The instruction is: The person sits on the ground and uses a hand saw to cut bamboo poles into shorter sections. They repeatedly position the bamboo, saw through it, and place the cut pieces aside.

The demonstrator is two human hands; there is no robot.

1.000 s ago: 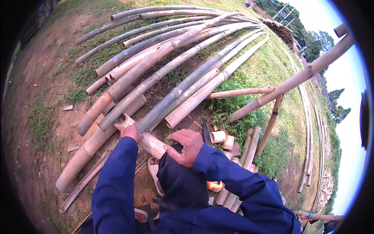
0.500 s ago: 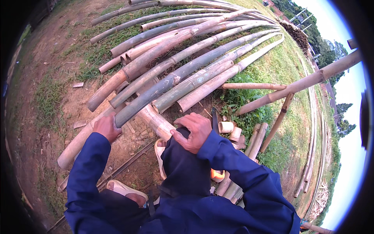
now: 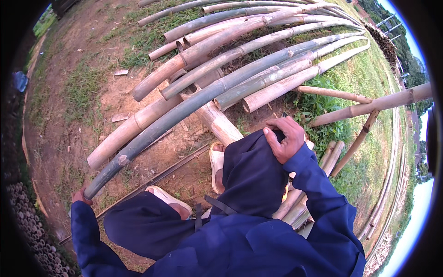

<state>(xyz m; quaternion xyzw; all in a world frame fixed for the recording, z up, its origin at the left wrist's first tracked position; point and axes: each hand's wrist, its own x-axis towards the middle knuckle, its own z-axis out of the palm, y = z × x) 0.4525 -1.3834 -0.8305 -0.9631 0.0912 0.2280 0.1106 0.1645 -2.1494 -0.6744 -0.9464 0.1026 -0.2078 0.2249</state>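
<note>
**2 hands, 1 long bamboo pole**

Left hand (image 3: 81,195): arm is reaching far out to the lower left, fingers closing round the near end of the grey-green bamboo pole (image 3: 194,105). The pole is running diagonally up and right, lying across the bamboo pile (image 3: 258,51) on bare dirt.

Right hand (image 3: 285,137): elbow is bending, palm down, fingers curling and pressing onto the raised knee (image 3: 253,171) in dark blue cloth.

Pale sandals (image 3: 217,164) are standing on the ground.

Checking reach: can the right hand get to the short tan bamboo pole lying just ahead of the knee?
Probably yes. The right hand rests on the raised knee, and the short tan bamboo pole lies close ahead with only bare dirt between.
</note>
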